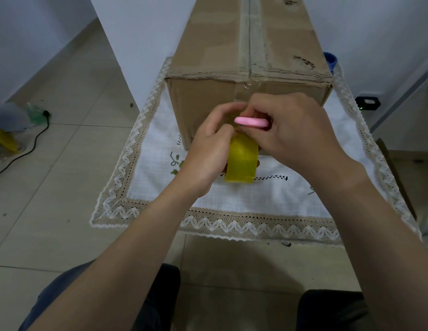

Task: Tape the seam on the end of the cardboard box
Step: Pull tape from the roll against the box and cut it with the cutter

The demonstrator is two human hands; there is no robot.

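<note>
I am looking through one wide-angle camera worn on the head, facing forward and steeply down. It is sitting close above the tablecloth (pixel 291 194), taking in the near end of the cardboard box (pixel 208 101) at upper middle, the left forearm (pixel 136 247) and right forearm (pixel 375 223) stretching up from the bottom edge, and floor tiles (pixel 64 163) curving away leftward.

Pale grey square floor tiles (pixel 64 163) fill the left and bottom. White walls (pixel 29 44) rise in both upper corners. A white lace-edged tablecloth (pixel 279 199) covers the centre table; a black cable (pixel 33 144) trails at left.
</note>
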